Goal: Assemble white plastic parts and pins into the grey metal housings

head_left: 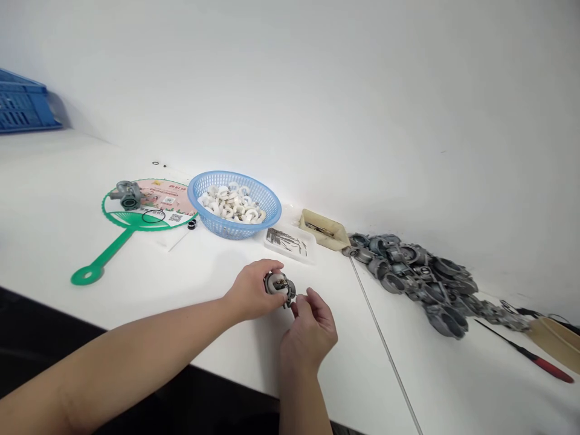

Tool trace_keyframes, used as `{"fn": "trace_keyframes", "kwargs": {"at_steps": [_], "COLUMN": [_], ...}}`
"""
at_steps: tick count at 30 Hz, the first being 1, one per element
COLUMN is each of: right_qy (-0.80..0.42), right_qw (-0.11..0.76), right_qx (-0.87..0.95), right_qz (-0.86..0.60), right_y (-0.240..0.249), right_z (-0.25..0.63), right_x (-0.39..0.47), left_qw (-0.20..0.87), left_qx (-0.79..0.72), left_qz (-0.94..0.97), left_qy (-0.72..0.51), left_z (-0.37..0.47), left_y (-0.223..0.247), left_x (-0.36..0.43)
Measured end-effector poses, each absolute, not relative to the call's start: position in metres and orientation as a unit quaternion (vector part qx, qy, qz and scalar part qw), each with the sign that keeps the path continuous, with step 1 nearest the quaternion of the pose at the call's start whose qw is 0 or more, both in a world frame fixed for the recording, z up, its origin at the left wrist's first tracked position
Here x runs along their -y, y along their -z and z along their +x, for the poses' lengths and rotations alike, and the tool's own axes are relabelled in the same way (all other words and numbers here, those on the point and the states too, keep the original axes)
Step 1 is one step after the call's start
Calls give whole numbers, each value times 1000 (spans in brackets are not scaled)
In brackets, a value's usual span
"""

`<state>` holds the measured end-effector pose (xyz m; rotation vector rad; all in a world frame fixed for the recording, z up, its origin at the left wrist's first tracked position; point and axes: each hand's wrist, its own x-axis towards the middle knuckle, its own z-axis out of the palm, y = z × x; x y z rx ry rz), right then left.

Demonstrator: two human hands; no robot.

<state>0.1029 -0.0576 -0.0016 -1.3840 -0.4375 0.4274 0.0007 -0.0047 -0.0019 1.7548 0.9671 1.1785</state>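
Left hand [251, 290] grasping a small grey metal casting [278, 284] just above the white table [136, 272], near the front edge and centre of the scene; right hand [310, 323] closed in a pinch, fingertips [296, 305] at the casting's right side on what appears to be a thin pin, too small to identify with certainty. Just beyond the hands, a shallow white tray [290, 243] of slender dark pins; left of it, a blue basket [234, 204] of white ring-shaped parts; right of it, a beige holder [324, 229]. Farther right, a heap of grey castings [417, 275] runs along the wall, ending near a red-handled screwdriver [530, 353]. Far left, a green hand fan [136, 223] bears another casting [127, 194] and a black O-ring [153, 216]; a blue crate [22, 103] sits at the far left corner. Risk, as judged: the pinched part is very small and held near the table's front edge, so a slip of the fingertips could drop it to the floor; a tilted casting could also let the pin enter crooked and jam.
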Motion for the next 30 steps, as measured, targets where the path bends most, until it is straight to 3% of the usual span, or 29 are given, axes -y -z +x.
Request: {"fn": "trace_keyframes", "kwargs": {"at_steps": [13,30], "right_qy": [-222,-125], "right_qw": [601,568], "right_qx": [301,351], "right_qz": [-707,-734], "right_y": [7,-21], "right_z": [108,98], "right_x": [77,68], "left_qw": [412,441], "left_qx": [-387,-383], "left_qz": [686,668], "left_qy": [-459,-461], "left_z": [3,3], "left_y": [4,4], "left_x": [6,4]}}
